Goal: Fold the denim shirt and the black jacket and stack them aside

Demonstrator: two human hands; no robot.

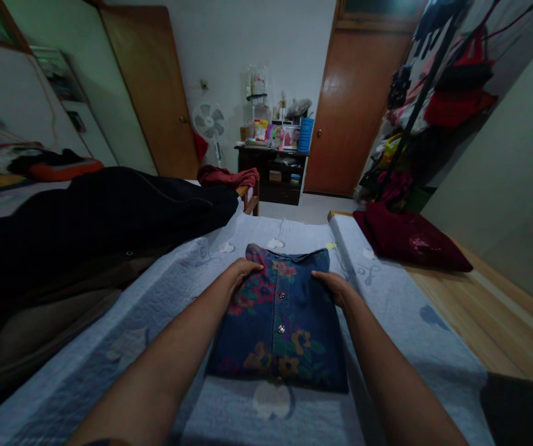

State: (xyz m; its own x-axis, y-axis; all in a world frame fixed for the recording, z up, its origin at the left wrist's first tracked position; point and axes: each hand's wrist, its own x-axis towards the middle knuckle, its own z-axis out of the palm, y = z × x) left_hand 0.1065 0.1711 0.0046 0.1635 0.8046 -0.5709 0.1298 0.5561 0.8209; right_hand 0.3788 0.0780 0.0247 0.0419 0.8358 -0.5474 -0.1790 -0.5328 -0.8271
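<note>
A folded blue denim garment (pixel 289 316) with coloured flowers and metal buttons lies flat on a light blue bedspread (pixel 273 399). Its collar edge faces away from me. My left hand (pixel 244 272) grips its upper left edge, the thumb on top and the other fingers hidden at the side or beneath. At the upper right edge my right hand (pixel 333 285) does the same, thumb on the cloth and fingers mostly out of sight.
Dark clothing (pixel 108 223) is heaped along the left. A folded maroon cloth (pixel 410 238) lies at the right by a wooden board (pixel 461 303). Beyond the bed stand a fan (pixel 209 121), a dark cabinet (pixel 273 179) and hanging clothes.
</note>
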